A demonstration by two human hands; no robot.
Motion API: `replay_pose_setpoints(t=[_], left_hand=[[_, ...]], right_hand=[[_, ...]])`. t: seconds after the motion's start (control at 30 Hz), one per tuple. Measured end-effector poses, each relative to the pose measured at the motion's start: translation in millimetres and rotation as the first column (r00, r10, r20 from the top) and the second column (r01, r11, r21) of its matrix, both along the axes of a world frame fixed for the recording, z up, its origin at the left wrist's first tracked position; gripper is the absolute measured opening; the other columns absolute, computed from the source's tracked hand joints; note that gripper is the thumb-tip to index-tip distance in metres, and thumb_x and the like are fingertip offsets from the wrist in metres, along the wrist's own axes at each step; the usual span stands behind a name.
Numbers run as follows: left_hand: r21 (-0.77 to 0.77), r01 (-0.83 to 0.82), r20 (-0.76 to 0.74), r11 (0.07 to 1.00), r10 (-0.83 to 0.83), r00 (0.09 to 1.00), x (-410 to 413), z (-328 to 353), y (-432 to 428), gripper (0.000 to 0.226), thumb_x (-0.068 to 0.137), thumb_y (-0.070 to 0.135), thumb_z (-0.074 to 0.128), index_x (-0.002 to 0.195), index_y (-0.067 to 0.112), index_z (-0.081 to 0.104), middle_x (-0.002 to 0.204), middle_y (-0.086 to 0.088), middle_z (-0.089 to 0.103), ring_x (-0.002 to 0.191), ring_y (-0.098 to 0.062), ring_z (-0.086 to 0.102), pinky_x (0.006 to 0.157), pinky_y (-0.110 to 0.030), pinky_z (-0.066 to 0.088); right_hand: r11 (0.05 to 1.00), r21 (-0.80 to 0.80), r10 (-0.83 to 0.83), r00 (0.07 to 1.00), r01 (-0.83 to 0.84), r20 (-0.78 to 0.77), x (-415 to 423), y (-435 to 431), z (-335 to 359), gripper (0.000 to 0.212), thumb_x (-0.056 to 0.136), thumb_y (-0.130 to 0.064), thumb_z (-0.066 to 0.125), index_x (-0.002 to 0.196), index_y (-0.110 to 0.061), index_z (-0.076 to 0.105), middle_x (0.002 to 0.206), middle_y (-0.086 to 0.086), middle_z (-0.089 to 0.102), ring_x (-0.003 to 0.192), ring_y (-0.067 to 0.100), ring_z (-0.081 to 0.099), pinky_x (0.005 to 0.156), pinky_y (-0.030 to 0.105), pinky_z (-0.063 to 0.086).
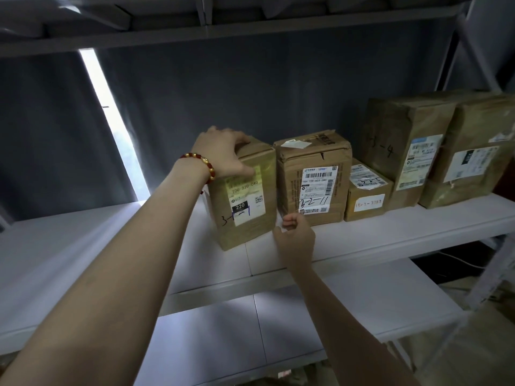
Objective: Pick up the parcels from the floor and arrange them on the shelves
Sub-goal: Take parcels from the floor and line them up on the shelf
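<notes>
With right grip point(294, 236) curled empty by shelf point(83, 246) front edge, clasps leftmost parcel point(245, 218) of five in left grip point(225, 151).

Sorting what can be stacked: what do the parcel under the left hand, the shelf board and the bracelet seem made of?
The parcel the left hand grips: brown cardboard by its creased edges, glossy where clear tape wraps it. The shelf board: smooth matte white, probably painted metal or laminate. The bracelet: shiny red and gold beads, material unclear.

Left grip point(226, 155) high, right grip point(294, 235) low, curled.
</notes>
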State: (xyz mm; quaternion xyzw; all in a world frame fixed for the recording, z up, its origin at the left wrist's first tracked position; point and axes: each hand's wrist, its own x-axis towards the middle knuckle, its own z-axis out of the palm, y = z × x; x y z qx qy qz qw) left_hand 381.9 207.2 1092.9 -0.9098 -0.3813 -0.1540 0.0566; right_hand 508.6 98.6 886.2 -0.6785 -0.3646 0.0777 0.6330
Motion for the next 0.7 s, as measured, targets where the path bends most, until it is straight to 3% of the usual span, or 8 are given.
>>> replay_pose_setpoints(t=[0.13, 0.33, 0.57, 0.7], left_hand=[[0.067, 0.046, -0.121, 0.997, -0.038, 0.992, 11, 3, 0, 0.085, 0.065, 0.06, 0.074, 0.14, 0.037, 0.042, 0.132, 0.0, 0.058, 0.116, -0.028, 0.045, 0.095, -0.042, 0.037], [0.055, 0.074, -0.136, 0.996, -0.066, 0.989, 16, 1, 6, 0.089, 0.07, 0.053, 0.074, 0.146, 0.045, 0.03, 0.138, 0.005, 0.055, 0.117, -0.027, 0.042, 0.1, -0.046, 0.033], [0.245, 0.03, 0.022, 0.969, -0.037, 0.999, 16, -22, 9, 0.082, 0.067, 0.067, 0.063, 0.141, 0.043, 0.04, 0.139, 0.009, 0.055, 0.119, -0.026, 0.041, 0.095, -0.042, 0.031], [0.278, -0.072, 0.359, 0.958, -0.034, 0.933, 3, -29, 5, 0.091, 0.061, 0.069, 0.063, 0.141, 0.03, 0.045, 0.141, 0.003, 0.051, 0.132, -0.027, 0.035, 0.102, -0.042, 0.027]], right_hand=[[1.0, 0.007, -0.002, 1.0, 0.002, 0.012, 1, 4, -1, 0.023, 0.075, -0.002, 0.073, 0.088, -0.015, 0.059, 0.081, 0.0, 0.062, 0.076, 0.015, 0.058, 0.063, 0.015, 0.039], [0.998, -0.053, -0.017, 0.987, 0.026, 0.162, 0, 8, -11, 0.017, 0.076, -0.012, 0.071, 0.086, -0.015, 0.058, 0.081, -0.001, 0.061, 0.075, 0.017, 0.057, 0.063, 0.027, 0.044], [0.997, -0.07, -0.023, 0.978, 0.038, 0.208, 1, 9, -13, 0.018, 0.077, -0.011, 0.07, 0.092, -0.014, 0.059, 0.085, -0.002, 0.061, 0.078, 0.016, 0.057, 0.066, 0.029, 0.047], [0.997, -0.063, -0.034, 0.98, 0.047, 0.195, 2, 8, -13, 0.023, 0.077, -0.009, 0.069, 0.097, -0.012, 0.059, 0.084, -0.005, 0.057, 0.077, 0.013, 0.055, 0.064, 0.024, 0.04]])
